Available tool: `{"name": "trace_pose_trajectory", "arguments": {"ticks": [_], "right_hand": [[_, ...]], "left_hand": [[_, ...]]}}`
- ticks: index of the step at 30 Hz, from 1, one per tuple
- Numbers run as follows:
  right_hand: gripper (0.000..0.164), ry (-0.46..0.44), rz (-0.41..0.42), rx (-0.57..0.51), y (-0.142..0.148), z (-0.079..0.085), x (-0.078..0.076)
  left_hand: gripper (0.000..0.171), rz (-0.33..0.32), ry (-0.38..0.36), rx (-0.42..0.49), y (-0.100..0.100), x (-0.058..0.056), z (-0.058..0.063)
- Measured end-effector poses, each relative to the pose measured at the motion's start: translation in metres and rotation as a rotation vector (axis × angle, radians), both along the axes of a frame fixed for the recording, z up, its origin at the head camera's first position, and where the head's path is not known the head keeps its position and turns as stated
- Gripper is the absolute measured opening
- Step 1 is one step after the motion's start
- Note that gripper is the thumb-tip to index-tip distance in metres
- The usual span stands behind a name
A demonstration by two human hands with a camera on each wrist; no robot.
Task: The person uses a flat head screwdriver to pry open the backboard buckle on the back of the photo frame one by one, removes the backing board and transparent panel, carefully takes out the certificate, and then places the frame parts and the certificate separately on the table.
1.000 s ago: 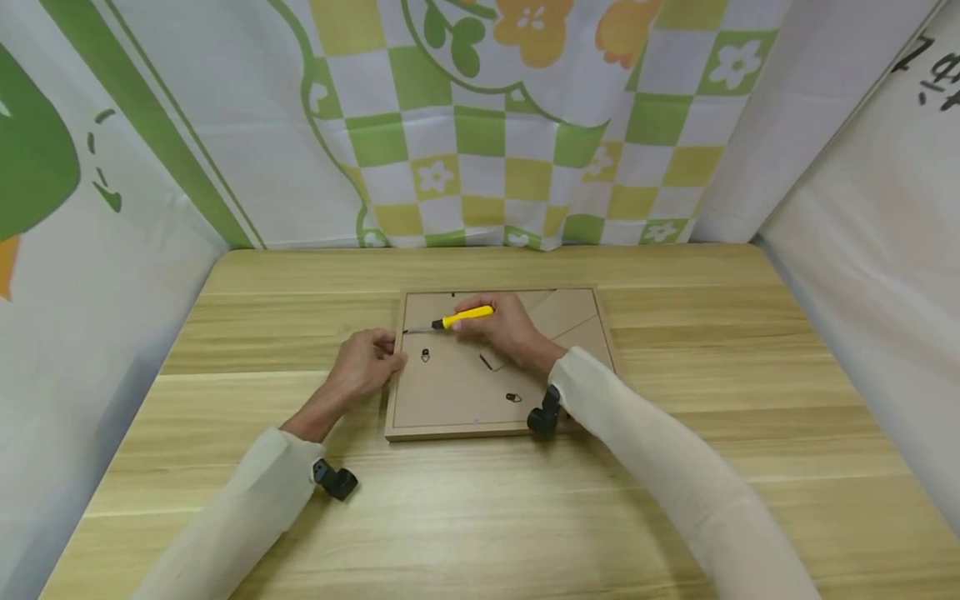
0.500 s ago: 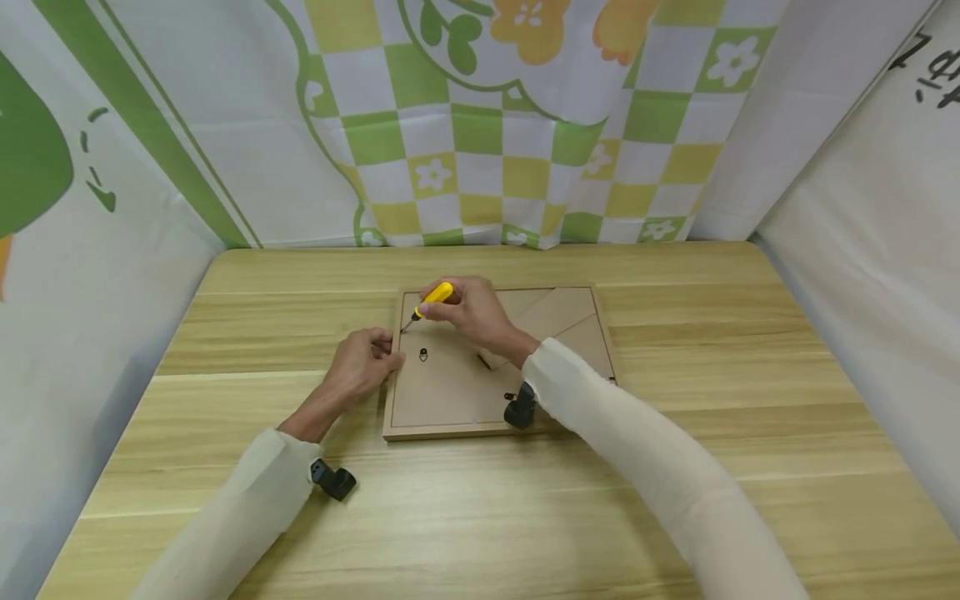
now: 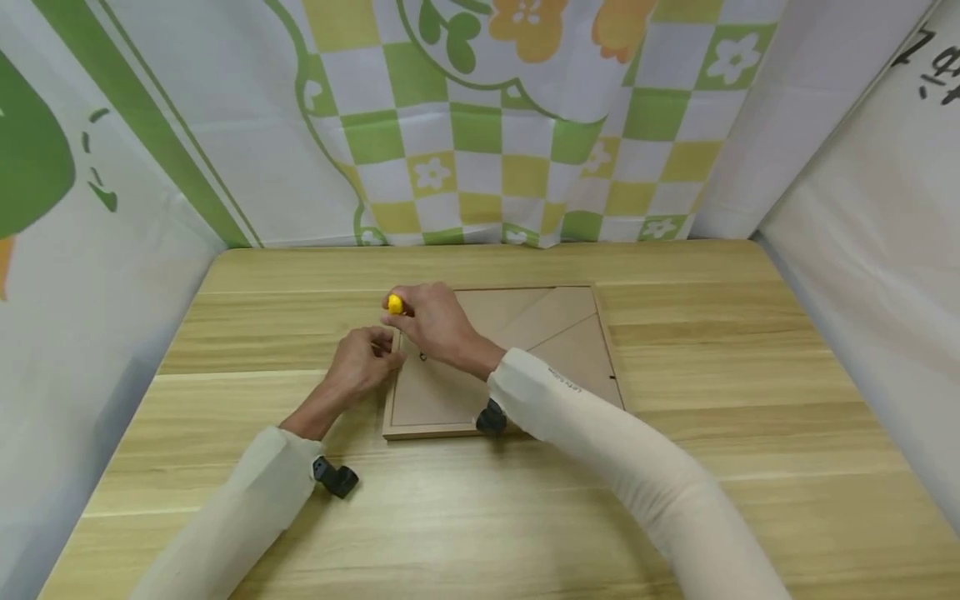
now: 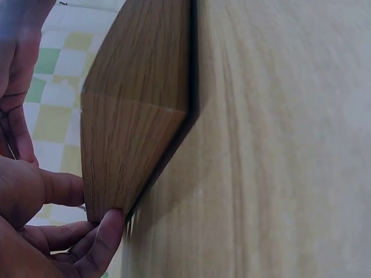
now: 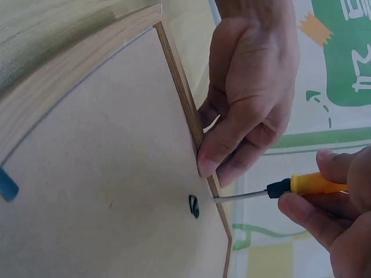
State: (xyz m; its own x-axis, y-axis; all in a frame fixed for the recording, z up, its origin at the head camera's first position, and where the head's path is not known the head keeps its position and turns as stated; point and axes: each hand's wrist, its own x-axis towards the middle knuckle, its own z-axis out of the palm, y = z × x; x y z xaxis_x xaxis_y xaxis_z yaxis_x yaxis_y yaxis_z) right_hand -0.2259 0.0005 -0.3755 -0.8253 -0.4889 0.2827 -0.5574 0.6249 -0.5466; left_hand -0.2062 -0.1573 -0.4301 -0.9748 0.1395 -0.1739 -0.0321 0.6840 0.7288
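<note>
A wooden picture frame (image 3: 450,396) lies back side up on the table, its backing board (image 5: 110,150) showing. My left hand (image 3: 360,362) grips the frame's left edge, thumb on the rim and fingers at the outer side (image 4: 110,162). My right hand (image 3: 438,325) holds a screwdriver with a yellow handle (image 5: 316,183) and black collar. The screwdriver's metal tip meets the inner edge of the frame, just beyond my left thumb. Near that tip, a small black hanging ring (image 5: 194,207) sits on the backing board. From above, my right hand hides the shaft.
The wood-grain table (image 3: 712,350) extends around the frame. A green, yellow and white checkered cloth (image 3: 480,167) hangs behind it, with white cloth walls (image 3: 870,208) left and right. A small dark blue piece (image 5: 7,185) shows on the backing board.
My right hand has moved left to the frame's edge, and the screwdriver has swung from nearly flat to upright, its handle end facing up. My left hand has stayed in place.
</note>
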Motion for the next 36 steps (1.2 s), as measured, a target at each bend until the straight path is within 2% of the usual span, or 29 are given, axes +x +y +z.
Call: {"name": "trace_pose_trajectory", "arguments": {"ticks": [4, 10, 14, 19, 23, 29, 32, 36], "right_hand": [[0.015, -0.048, -0.022, -0.023, 0.007, -0.004, -0.004], [0.019, -0.211, -0.078, -0.192, 0.029, -0.014, -0.014], [0.024, -0.311, -0.123, -0.251, 0.041, -0.02, -0.018], [0.026, -0.339, -0.171, -0.2, 0.055, -0.021, -0.02], [0.026, -0.36, -0.209, -0.142, 0.066, -0.026, -0.019], [0.026, -0.414, -0.241, -0.138, 0.083, -0.034, -0.017], [0.025, -0.434, -0.257, -0.147, 0.091, -0.035, -0.015], [0.024, -0.452, -0.28, -0.165, 0.099, -0.035, -0.013]], "left_hand": [[0.038, -0.005, -0.013, 0.006, 0.002, 0.0, -0.001], [0.045, -0.007, -0.044, 0.039, 0.003, 0.0, -0.002], [0.047, 0.012, -0.062, 0.047, 0.003, 0.0, 0.0], [0.046, -0.001, -0.067, 0.059, 0.002, -0.003, 0.001], [0.046, -0.039, -0.08, 0.06, -0.002, -0.006, 0.002], [0.05, -0.073, -0.074, 0.047, -0.006, -0.015, 0.004], [0.053, -0.068, -0.049, 0.032, -0.004, -0.023, 0.006], [0.053, -0.052, 0.05, -0.031, 0.001, -0.036, 0.006]]}}
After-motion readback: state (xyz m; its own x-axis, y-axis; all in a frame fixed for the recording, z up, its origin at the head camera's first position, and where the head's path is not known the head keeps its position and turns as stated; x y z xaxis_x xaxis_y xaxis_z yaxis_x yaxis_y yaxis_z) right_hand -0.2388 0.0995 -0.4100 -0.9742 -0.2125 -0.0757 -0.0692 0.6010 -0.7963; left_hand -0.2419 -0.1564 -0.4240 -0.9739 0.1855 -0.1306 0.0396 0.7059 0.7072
